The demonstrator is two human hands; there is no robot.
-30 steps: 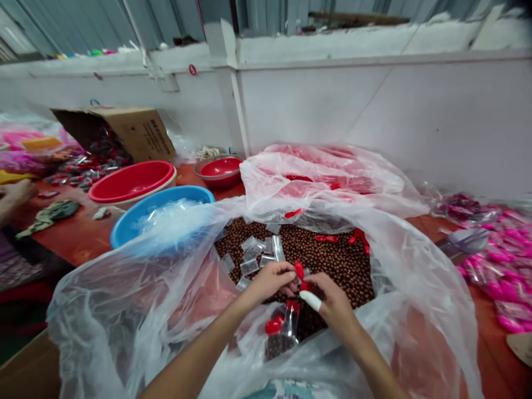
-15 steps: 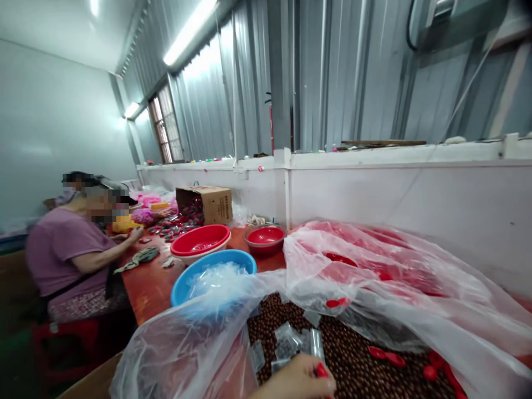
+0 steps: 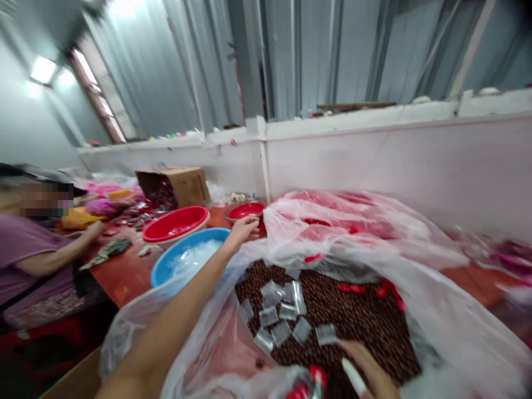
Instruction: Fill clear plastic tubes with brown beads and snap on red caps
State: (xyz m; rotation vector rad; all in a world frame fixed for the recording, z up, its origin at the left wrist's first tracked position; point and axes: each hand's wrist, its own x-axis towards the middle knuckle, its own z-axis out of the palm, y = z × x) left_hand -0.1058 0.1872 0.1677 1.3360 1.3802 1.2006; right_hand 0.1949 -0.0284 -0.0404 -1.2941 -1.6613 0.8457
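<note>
My left hand [image 3: 244,228] is stretched out in front of the small red bowl [image 3: 251,210], its fingers loosely apart and nothing visible in them. At the bottom right, my right hand [image 3: 369,368] is partly cut off, its visible fingers apart over dark brown beads [image 3: 353,316]. Something white [image 3: 353,378] lies along this hand; whether it is a finger cover or an object is unclear. Just beyond that hand sits a clear packet [image 3: 326,334], with several more to its left. Red pieces [image 3: 318,376] lie on plastic at the bottom edge.
Clear plastic sheeting [image 3: 449,310] surrounds the beads. A blue basin [image 3: 160,271] holds clear plastic; a large red basin [image 3: 152,233] and an open cardboard box [image 3: 191,185] stand beyond. A person [image 3: 33,249] sits at the left. Bagged red items [image 3: 332,213] lie against the wall.
The view has shifted right and down. My left hand has moved from the beads, where it held a red piece, up toward the small red bowl. My right hand has come into view.
</note>
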